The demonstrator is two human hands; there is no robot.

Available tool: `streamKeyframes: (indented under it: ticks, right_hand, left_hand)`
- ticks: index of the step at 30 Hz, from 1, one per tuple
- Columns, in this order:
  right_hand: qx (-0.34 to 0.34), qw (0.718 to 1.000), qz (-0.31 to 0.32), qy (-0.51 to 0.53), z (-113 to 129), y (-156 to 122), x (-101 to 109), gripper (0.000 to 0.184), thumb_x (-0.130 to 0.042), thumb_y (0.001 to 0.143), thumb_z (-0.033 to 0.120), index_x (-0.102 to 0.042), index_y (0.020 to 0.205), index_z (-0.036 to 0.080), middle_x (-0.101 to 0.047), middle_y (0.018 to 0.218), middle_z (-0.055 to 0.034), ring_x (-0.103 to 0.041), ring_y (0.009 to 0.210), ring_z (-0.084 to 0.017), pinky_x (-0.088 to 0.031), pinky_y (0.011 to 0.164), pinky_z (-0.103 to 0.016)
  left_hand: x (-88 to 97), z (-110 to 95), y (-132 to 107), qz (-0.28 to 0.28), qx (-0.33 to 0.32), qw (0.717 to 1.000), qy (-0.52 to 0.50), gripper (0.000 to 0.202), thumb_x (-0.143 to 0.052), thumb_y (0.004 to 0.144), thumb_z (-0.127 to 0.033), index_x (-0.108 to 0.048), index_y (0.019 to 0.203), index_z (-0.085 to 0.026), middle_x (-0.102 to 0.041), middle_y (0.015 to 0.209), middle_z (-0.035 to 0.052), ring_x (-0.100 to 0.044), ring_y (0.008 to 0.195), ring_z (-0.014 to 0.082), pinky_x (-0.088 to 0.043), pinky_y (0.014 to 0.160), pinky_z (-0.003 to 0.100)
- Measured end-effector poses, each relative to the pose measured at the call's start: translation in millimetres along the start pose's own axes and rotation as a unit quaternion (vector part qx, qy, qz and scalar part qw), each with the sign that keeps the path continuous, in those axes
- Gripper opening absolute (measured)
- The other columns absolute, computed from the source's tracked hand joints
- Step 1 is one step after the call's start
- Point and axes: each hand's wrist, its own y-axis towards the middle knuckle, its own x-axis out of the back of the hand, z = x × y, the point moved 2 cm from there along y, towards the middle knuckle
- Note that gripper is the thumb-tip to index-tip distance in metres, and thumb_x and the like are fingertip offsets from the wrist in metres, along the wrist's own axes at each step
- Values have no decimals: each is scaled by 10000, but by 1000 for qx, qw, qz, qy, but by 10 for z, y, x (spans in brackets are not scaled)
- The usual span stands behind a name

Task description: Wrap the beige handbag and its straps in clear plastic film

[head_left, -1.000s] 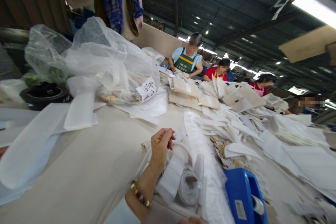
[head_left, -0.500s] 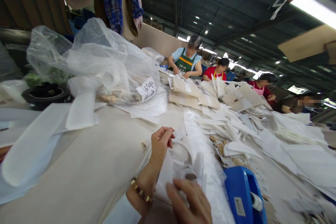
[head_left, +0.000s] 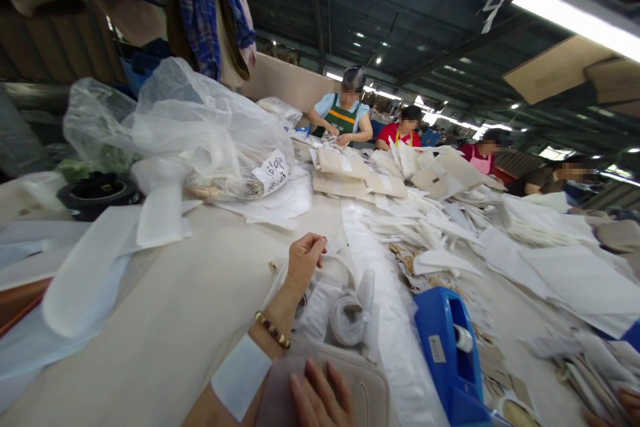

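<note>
My left hand [head_left: 306,259], with a bead bracelet on the wrist, is pinched shut on the edge of a white wrapping sheet [head_left: 320,307] near the middle of the table. Just right of that sheet lies a rolled white bundle [head_left: 347,313]. At the bottom edge my right hand [head_left: 320,403] shows only its fingers. They lie flat on a beige pouch [head_left: 360,380] in front of me, holding nothing. A white patch [head_left: 240,377] sits on my left forearm.
A blue tape dispenser [head_left: 443,347] stands right of the pouch. A big clear plastic bag [head_left: 200,133] with a handwritten label sits at the back left. White sheets and flat beige bags [head_left: 450,233] cover the table's right side. Several people [head_left: 343,117] work along the far end.
The view has tilted down and shifted. My right hand has dropped from the white bundle to the beige pouch, now in view at the bottom. My left hand keeps its pinch.
</note>
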Motion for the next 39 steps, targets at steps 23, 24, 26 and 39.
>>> streamKeyframes:
  ticks: [23, 24, 26, 39]
  right_hand:
    - [36, 975, 134, 171, 262, 56, 571, 495, -389, 755, 45, -431, 1245, 98, -669, 975, -80, -590, 986, -162, -423, 963, -377]
    - [26, 981, 132, 142, 267, -28, 622, 475, -401, 770, 46, -447, 1239, 106, -665, 1005, -81, -574, 1030, -166, -395, 995, -390]
    - [9, 992, 110, 54, 254, -215, 758, 417, -453, 796, 71, -498, 1207, 125, -646, 1080, -92, -525, 1129, -193, -333, 1041, -419]
    - [-216, 972, 52, -73, -302, -115, 592, 448, -422, 905, 389, -427, 1297, 171, -518, 1217, -140, -491, 1120, -250, -448, 893, -411]
  left_hand:
    - [1063, -323, -1710, 418, -411, 566, 580, 531, -390, 900, -182, -259, 1411, -122, -405, 1408, 164, -281, 1352, 266, -328, 1083, 449]
    - [1055, -357, -1716, 429, -388, 572, 582, 555, -418, 897, -209, -243, 1419, -137, -381, 1422, 166, -282, 1351, 267, -325, 1084, 453]
    - [1041, -407, -1718, 451, -350, 580, 581, 627, -487, 876, -263, -217, 1429, -147, -337, 1443, 174, -273, 1353, 276, -307, 1092, 458]
    - [1051, -391, -1710, 448, -349, 604, 560, 604, -488, 880, -325, -269, 1416, -155, -340, 1442, 161, -275, 1352, 279, -296, 1099, 467]
